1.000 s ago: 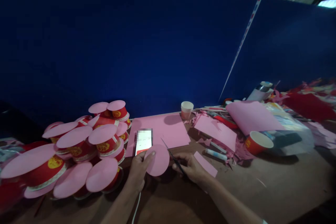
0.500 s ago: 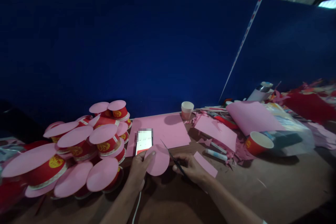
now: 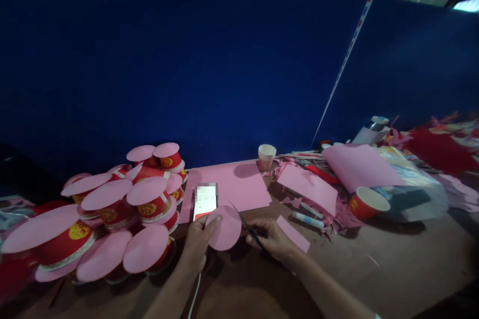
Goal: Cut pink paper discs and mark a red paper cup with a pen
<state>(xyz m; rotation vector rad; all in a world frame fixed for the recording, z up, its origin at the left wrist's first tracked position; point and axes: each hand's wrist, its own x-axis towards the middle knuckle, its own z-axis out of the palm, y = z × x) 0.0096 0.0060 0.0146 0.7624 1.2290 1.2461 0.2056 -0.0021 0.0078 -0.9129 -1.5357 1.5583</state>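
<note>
A round piece of pink paper is pinched at its left edge by my left hand, thumb on top. In my right hand is a pair of scissors with dark handles, its blades pointing up and left beside the paper's right edge. Whether the blades touch the paper I cannot tell. Just behind my left hand lies a phone with a lit screen; a white cable runs below that hand. Under the phone spread large pink sheets.
Left of my hands stand several red paper cups topped with pink discs. A pale cup stands behind the sheets. To the right are pink scraps, a marker, a red cup and a plastic bag. A blue partition rises behind.
Hardly anything differs. Both hands, the pink paper and the scissors keep nearly the same place and pose.
</note>
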